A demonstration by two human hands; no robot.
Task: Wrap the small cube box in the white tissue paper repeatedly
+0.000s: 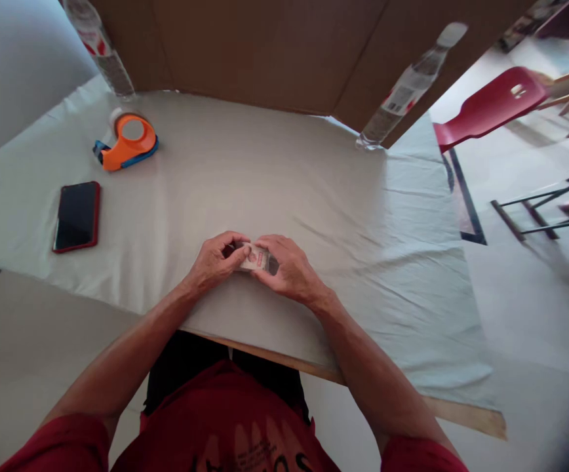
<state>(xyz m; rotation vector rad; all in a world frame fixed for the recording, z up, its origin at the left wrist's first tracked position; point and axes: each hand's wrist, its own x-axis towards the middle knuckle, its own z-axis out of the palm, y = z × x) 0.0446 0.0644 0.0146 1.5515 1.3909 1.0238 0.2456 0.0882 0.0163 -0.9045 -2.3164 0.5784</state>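
A small flat packet (257, 258), pale with reddish print and a dark end, is held just above the cloth-covered table near its front edge. My left hand (219, 259) grips its left end, with the thumb pressed on top. Around its right part, my right hand (287, 267) is closed, fingers at the far side and thumb at the near side. The fingers hide both ends of the packet in part, and its small print cannot be read.
An orange tape dispenser (130, 143) and a phone in a red case (77, 216) lie on the left. Two plastic bottles (102, 52) (405, 92) stand against a brown cardboard panel (265, 52) at the back. Beyond the table's right side is a red chair (495, 105).
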